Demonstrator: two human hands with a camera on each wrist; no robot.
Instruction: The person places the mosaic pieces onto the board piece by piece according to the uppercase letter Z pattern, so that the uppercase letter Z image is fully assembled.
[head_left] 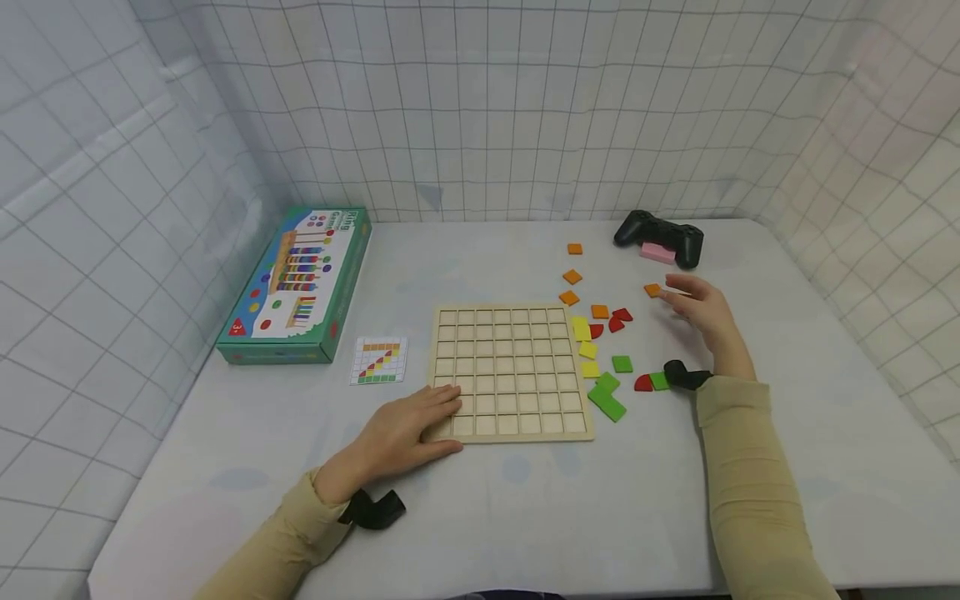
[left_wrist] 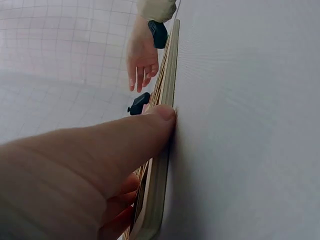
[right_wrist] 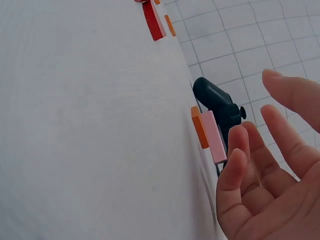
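My left hand [head_left: 401, 429] rests on the lower left corner of a wooden grid board [head_left: 506, 358], its fingers on the top. In the left wrist view the thumb [left_wrist: 157, 117] lies against the board's edge. My right hand [head_left: 705, 317] hovers by a small orange square tile [head_left: 652, 290] on the table. Seen from the right wrist, its fingers are loosely bent and apart, with nothing between them, and the orange tile [right_wrist: 199, 127] lies beyond them before a pink block [right_wrist: 214, 137]. A pattern card [head_left: 378, 361] with coloured squares lies left of the board.
Several orange tiles [head_left: 572, 277], yellow tiles [head_left: 588, 350], red pieces [head_left: 616, 323] and green tiles [head_left: 607, 400] lie right of the board. A black game controller [head_left: 678, 236] sits behind the right hand. At the back left lies a green toy box [head_left: 300, 283]. White gridded cloth surrounds the table.
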